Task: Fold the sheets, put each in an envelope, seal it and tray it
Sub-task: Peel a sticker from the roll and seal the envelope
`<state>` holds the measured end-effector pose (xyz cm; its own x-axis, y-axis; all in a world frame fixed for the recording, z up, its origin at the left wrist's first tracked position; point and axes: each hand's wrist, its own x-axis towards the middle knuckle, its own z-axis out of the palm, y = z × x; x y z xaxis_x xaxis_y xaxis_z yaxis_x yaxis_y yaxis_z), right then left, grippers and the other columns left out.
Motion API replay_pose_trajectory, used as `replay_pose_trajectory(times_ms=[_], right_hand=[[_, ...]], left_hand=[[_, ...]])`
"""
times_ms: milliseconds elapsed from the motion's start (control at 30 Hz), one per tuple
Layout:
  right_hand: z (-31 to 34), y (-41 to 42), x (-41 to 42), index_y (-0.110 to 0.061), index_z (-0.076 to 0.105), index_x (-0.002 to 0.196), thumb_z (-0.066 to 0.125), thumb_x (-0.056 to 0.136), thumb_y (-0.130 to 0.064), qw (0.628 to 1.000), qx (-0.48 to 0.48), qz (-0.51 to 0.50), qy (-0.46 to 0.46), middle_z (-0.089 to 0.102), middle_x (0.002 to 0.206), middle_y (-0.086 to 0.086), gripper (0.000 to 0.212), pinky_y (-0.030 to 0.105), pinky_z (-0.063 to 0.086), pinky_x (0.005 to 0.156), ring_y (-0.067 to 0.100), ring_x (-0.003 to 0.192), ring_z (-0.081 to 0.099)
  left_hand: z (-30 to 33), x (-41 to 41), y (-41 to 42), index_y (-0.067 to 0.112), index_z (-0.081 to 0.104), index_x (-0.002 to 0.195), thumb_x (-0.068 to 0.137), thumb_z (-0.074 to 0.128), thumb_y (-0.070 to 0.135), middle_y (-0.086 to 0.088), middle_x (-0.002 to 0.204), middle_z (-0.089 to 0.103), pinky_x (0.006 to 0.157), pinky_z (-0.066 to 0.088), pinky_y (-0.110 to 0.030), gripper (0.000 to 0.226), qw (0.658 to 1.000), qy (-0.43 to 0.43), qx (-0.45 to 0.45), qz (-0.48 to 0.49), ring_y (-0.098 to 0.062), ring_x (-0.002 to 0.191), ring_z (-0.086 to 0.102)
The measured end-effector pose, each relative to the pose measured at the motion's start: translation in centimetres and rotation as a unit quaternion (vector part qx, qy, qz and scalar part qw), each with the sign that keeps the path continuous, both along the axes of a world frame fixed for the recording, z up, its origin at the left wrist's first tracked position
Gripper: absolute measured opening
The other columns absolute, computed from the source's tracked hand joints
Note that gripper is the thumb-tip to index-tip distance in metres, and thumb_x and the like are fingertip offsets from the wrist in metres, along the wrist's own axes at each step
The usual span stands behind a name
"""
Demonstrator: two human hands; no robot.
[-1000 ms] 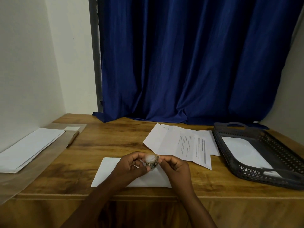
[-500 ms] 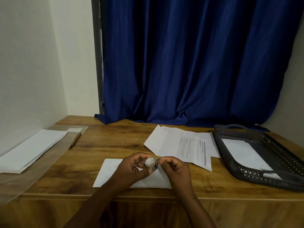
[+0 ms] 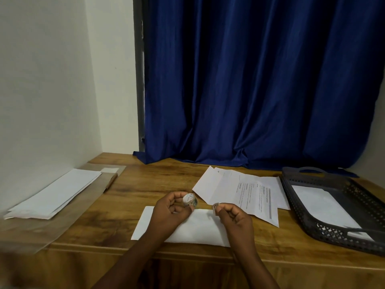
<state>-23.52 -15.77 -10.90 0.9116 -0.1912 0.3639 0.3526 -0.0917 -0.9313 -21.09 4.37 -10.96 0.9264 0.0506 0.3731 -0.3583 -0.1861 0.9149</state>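
The envelope [image 3: 187,228] lies flat at the near edge of the table [image 3: 145,184], under both hands: the left hand [image 3: 170,209] grips a small tape roll [image 3: 189,199] just above it, and the right hand [image 3: 233,215] pinches the tape end [image 3: 215,206] a little to the right of the roll. Behind the right hand lie the printed sheets [image 3: 241,188], unfolded and overlapping. To their right a dark tray [image 3: 302,217] holds a white envelope [image 3: 320,203], and more envelopes [image 3: 56,192] are stacked at the far left on clear film, with a blue curtain [image 3: 250,80] behind.
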Motion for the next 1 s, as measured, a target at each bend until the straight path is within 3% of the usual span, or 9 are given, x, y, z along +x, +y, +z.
replay_pose_trajectory(times_ms=[100, 200, 367, 533, 567, 633, 733, 867, 1000], right_hand=[[-0.1, 0.0, 0.1, -0.019, 0.077, 0.088, 0.07, 0.093, -0.016, 1.0, -0.013, 0.003, 0.013, 0.075, 0.084, -0.021, 0.009, 0.009, 0.048, 0.066, -0.007, 0.085, 0.065], [-0.2, 0.0, 0.2, -0.02, 0.077, 0.089, 0.07, 0.093, -0.018, 1.0, -0.015, 0.007, 0.02, 0.074, 0.082, -0.026, 0.008, 0.008, 0.047, 0.065, -0.01, 0.082, 0.064], [-0.3, 0.2, 0.4, -0.023, 0.077, 0.086, 0.075, 0.088, -0.021, 1.0, -0.009, 0.004, 0.023, 0.075, 0.082, -0.023, 0.005, 0.019, 0.047, 0.073, -0.002, 0.083, 0.067], [-0.4, 0.3, 0.4, -0.023, 0.077, 0.085, 0.076, 0.087, -0.02, 1.0, -0.022, -0.002, 0.017, 0.074, 0.081, -0.024, 0.004, 0.021, 0.048, 0.074, 0.008, 0.087, 0.067], [-0.4, 0.3, 0.4, -0.023, 0.077, 0.084, 0.077, 0.087, -0.02, 1.0, -0.023, -0.002, 0.016, 0.074, 0.082, -0.024, 0.004, 0.022, 0.048, 0.074, 0.009, 0.088, 0.067], [-0.4, 0.3, 0.3, -0.022, 0.077, 0.084, 0.076, 0.087, -0.02, 1.0, -0.017, -0.004, 0.018, 0.075, 0.082, -0.023, 0.004, 0.022, 0.047, 0.073, 0.008, 0.086, 0.067], [-0.2, 0.2, 0.0, -0.019, 0.077, 0.086, 0.074, 0.089, -0.018, 1.0, 0.006, -0.011, 0.009, 0.075, 0.082, -0.022, 0.004, 0.021, 0.048, 0.072, 0.002, 0.082, 0.068], [0.1, 0.3, -0.3, -0.014, 0.078, 0.09, 0.071, 0.091, -0.017, 0.998, 0.046, -0.033, 0.0, 0.078, 0.085, -0.009, 0.007, 0.031, 0.056, 0.082, 0.006, 0.082, 0.071], [1.0, -0.2, 0.3, -0.01, 0.077, 0.097, 0.071, 0.084, -0.027, 0.989, 0.145, -0.009, 0.037, 0.079, 0.096, 0.009, 0.023, 0.045, 0.059, 0.086, 0.028, 0.094, 0.073]], left_hand=[[1.5, -0.1, 1.4, 0.024, 0.072, 0.11, 0.077, 0.087, 0.023, 0.011, 0.104, 0.076, 0.084, 0.059, -0.028, 0.037, 0.999, -0.026, 0.037, 0.02, -0.011, 0.096, 0.072], [3.0, 0.0, 4.8, 0.031, 0.071, 0.105, 0.077, 0.087, 0.025, 0.014, 0.095, 0.075, 0.074, 0.052, -0.013, 0.033, 0.993, -0.022, 0.085, 0.083, -0.002, 0.089, 0.07], [1.8, 1.2, 12.5, 0.033, 0.066, 0.108, 0.077, 0.079, 0.055, 0.013, 0.099, 0.069, 0.08, 0.057, -0.033, 0.04, 0.95, 0.044, 0.197, 0.237, -0.007, 0.091, 0.066], [-0.9, 1.6, 16.0, 0.028, 0.074, 0.096, 0.08, 0.065, 0.07, 0.014, 0.086, 0.072, 0.067, 0.057, -0.028, 0.046, 0.921, 0.013, 0.297, 0.252, -0.003, 0.077, 0.066], [-1.0, 1.7, 16.0, 0.028, 0.074, 0.099, 0.08, 0.059, 0.076, 0.014, 0.09, 0.072, 0.069, 0.056, -0.029, 0.054, 0.913, 0.015, 0.324, 0.248, -0.004, 0.08, 0.066], [-0.9, 2.0, 15.6, 0.031, 0.069, 0.117, 0.077, 0.057, 0.076, 0.008, 0.116, 0.069, 0.086, 0.056, -0.036, 0.061, 0.889, 0.027, 0.38, 0.254, -0.013, 0.105, 0.064], [0.1, 1.1, 13.0, 0.028, 0.055, 0.138, 0.08, 0.069, 0.056, -0.004, 0.142, 0.05, 0.103, 0.045, -0.046, 0.065, 0.881, 0.007, 0.381, 0.279, -0.028, 0.131, 0.047], [1.1, -1.3, 5.8, 0.031, 0.062, 0.129, 0.083, 0.058, 0.057, 0.001, 0.134, 0.057, 0.101, 0.046, -0.046, 0.053, 0.889, -0.116, 0.409, 0.171, -0.021, 0.123, 0.052], [1.3, -2.8, -1.5, 0.038, 0.049, 0.142, 0.089, 0.043, 0.068, 0.013, 0.151, 0.043, 0.117, 0.03, -0.041, 0.061, 0.884, -0.06, 0.464, 0.013, -0.011, 0.138, 0.036]])
